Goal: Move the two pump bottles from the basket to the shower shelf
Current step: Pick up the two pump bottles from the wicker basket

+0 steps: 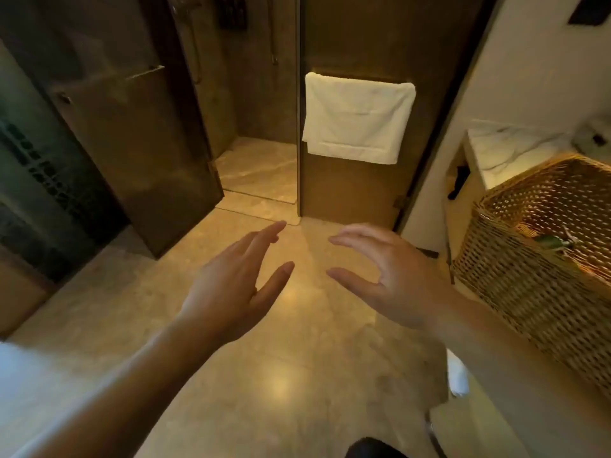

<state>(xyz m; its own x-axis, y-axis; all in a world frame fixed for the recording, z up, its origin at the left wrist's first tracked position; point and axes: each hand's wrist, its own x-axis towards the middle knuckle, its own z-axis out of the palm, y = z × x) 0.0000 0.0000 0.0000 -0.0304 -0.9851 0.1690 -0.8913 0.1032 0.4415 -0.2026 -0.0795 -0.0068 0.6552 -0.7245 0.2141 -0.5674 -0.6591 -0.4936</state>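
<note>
Both hands are empty, fingers spread: left hand, right hand, left of the wicker basket. A greenish thing inside may be a bottle. Better to turn toward the basket and look first.

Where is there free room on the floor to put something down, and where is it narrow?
Free: the wide floor under both empty hands, left hand and right hand, between glass door and basket. Narrow: the shower opening beside the towel.
</note>
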